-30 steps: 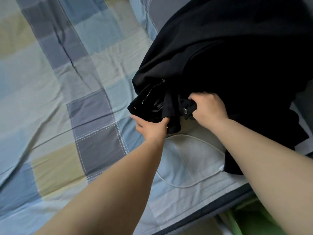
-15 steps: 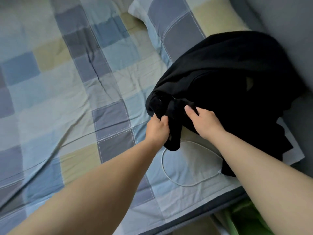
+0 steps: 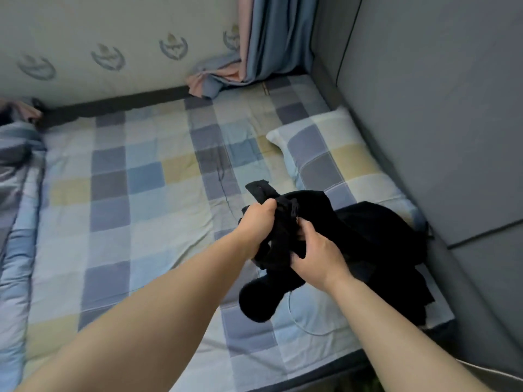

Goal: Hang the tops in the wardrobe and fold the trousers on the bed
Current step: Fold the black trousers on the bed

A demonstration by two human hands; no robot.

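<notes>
— What lies around the pillow (image 3: 336,154)?
— A checked cover matches it. Behind it hangs a blue and pink curtain (image 3: 263,43). A grey padded headboard (image 3: 424,108) stands just beside it.
— And nearer than the pillow?
— A white cable (image 3: 308,329) loops there. Far across from the pillow, a rolled quilt (image 3: 14,176).

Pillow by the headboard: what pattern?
Checked pillow: blue, grey, yellow and white squares; head view.
</notes>
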